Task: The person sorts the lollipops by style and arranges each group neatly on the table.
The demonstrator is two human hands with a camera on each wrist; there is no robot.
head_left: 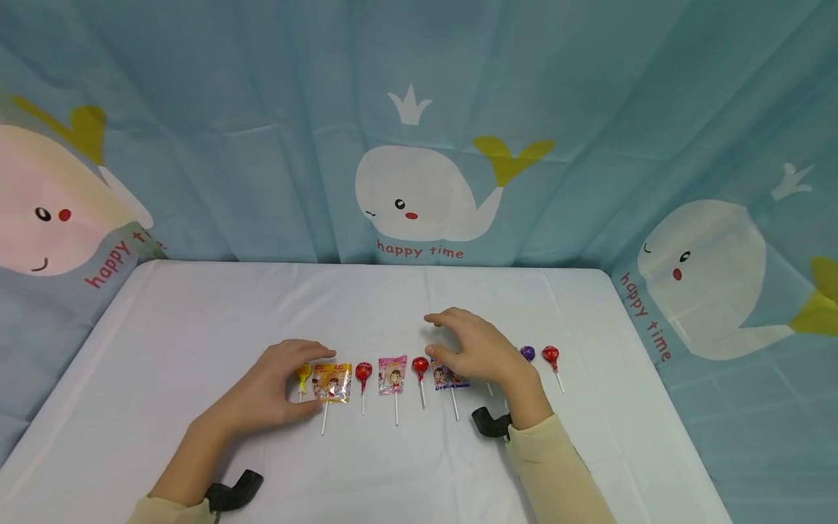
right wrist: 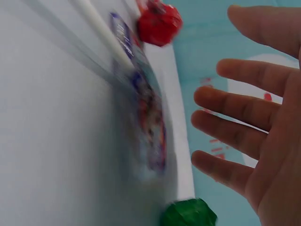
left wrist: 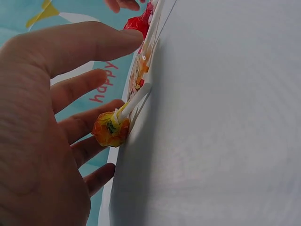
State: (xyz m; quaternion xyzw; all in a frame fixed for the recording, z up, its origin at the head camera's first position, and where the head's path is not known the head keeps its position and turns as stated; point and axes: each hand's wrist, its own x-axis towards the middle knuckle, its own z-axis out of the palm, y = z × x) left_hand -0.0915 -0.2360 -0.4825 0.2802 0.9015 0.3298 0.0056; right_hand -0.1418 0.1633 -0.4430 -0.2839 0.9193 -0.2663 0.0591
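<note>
A row of wrapped lollipops lies across the white table [head_left: 196, 320]. My left hand [head_left: 278, 386] rests at the row's left end, fingers loosely curved around a yellow round lollipop [head_left: 302, 374] without gripping it. In the left wrist view the yellow lollipop [left wrist: 111, 129] lies on the table beside the relaxed fingers [left wrist: 80, 89]. My right hand [head_left: 473, 348] hovers with spread fingers over a blue flat-packet lollipop [head_left: 449, 378]. In the right wrist view the blue packet [right wrist: 150, 127] lies under the straight fingers [right wrist: 235, 113], a red lollipop [right wrist: 160, 23] beyond it and a green one [right wrist: 188, 214] nearer.
Between the hands lie an orange flat packet [head_left: 332, 383], a red round lollipop [head_left: 363, 372], a pink flat packet [head_left: 393, 374] and another red one [head_left: 420, 365]. A purple [head_left: 527, 354] and a red lollipop [head_left: 551, 356] lie right of the right hand. A whale-print curtain [head_left: 425, 196] hangs behind.
</note>
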